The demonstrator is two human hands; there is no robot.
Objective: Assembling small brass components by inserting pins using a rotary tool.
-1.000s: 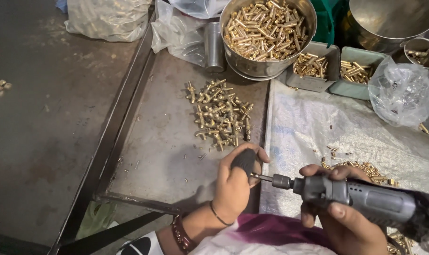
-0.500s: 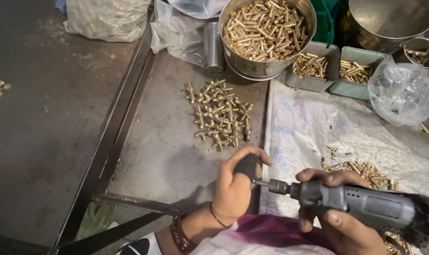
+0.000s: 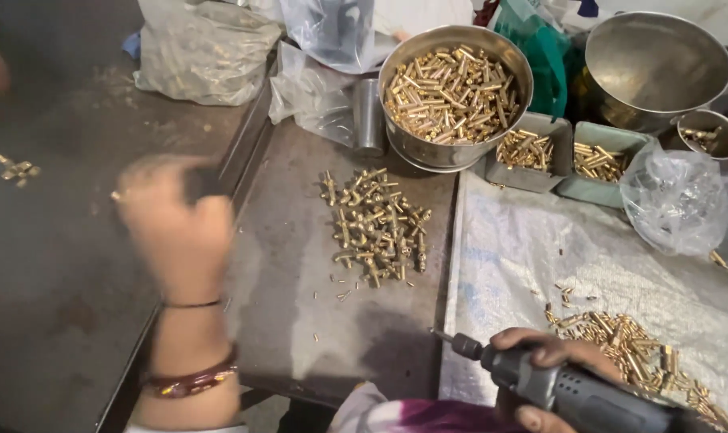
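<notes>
A heap of fittings [image 3: 376, 226] lies mid-frame on the counter [image 3: 300, 321]; behind it stands a filled bowl [image 3: 455, 92], trays [image 3: 532, 152] at its right.

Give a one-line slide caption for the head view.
Right hand grips rotary tool; blurred left hand raised beside brass parts.

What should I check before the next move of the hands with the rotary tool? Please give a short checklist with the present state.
1. Rotary tool gripped by right hand: ok.
2. Tool tip free of brass parts: ok.
3. Left hand away from the tip: ok, raised over the table's left part.
4. Left hand holding a part: cannot tell, blurred.
5. Pile of brass parts lying apart from the steel bowl: ok.
</notes>
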